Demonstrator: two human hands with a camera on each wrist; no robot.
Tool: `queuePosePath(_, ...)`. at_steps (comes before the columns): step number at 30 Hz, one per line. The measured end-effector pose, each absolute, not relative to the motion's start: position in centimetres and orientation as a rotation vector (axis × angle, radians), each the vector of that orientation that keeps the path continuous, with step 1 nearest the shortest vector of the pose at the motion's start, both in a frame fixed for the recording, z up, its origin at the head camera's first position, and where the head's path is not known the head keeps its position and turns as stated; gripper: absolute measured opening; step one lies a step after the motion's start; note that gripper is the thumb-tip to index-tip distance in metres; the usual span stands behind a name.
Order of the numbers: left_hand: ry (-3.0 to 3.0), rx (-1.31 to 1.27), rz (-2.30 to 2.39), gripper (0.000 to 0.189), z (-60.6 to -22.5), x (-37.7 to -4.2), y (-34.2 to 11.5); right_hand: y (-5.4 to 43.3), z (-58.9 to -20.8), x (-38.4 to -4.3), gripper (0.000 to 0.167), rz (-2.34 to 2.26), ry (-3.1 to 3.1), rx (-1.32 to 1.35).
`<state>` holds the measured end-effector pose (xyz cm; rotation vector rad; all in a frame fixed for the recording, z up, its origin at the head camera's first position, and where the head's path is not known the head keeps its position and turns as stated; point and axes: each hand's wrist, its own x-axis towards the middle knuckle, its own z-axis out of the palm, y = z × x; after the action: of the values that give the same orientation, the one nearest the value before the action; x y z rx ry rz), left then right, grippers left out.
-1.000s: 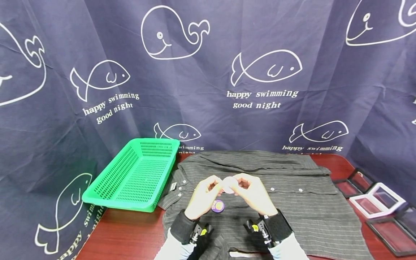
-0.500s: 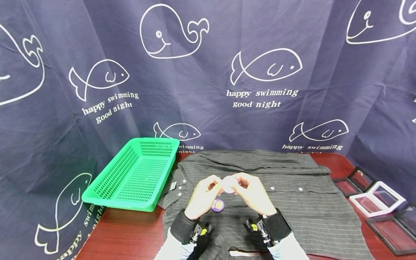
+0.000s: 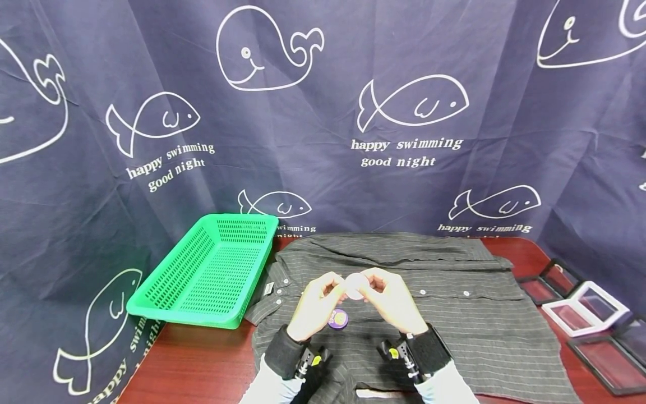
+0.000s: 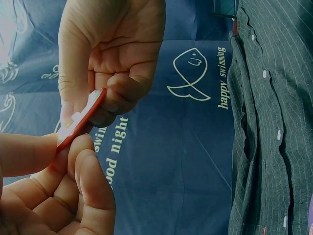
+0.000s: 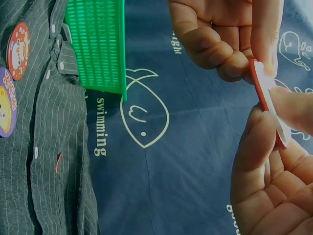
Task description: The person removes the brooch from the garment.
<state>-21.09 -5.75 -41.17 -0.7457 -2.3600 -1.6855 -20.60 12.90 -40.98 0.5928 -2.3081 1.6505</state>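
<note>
Both hands meet over a dark striped shirt (image 3: pixel 454 331) spread on the table. Between them is a round, flat badge (image 3: pixel 357 287) with a pale face towards the head camera. My left hand (image 3: pixel 315 306) pinches its left edge with thumb and fingers; my right hand (image 3: pixel 396 300) pinches the right edge. Seen edge-on in the left wrist view, the badge (image 4: pixel 80 120) has a red rim and a whitish side under the thumbs. A purple round badge (image 3: pixel 338 319) lies on the shirt below the hands. Beside it in the right wrist view is a red round badge (image 5: pixel 18 51).
A green plastic basket (image 3: pixel 202 318) stands at the left on the red-brown table (image 3: pixel 202 359). Black and white frames (image 3: pixel 565 322) lie at the right edge. A patterned blue curtain (image 3: pixel 323 129) hangs behind. A small red strip (image 5: pixel 58 163) is on the shirt.
Hardly anything differs: both hands keep their pinch on the badge at the same place. The head view has shifted very slightly.
</note>
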Motion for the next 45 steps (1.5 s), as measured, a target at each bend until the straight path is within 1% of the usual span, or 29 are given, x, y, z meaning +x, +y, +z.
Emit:
queuePosePath(10,-2.322,-0.793,-1.695,0.016,-41.42,-21.24,-6.0,12.79,-41.04,-20.69,0.011,1.644,-2.311,0.572)
queuePosePath(19,-2.313,-0.801,-1.707,0.015,-41.45,-21.31,-5.92,12.74,-41.01,-20.61,0.011,1.669,-2.301,0.567)
queuePosePath(45,-2.348,-0.77,-1.725,0.018,-41.39,-21.45,-6.22,12.74,-41.09,-20.96,0.015,1.676,-2.324,0.537)
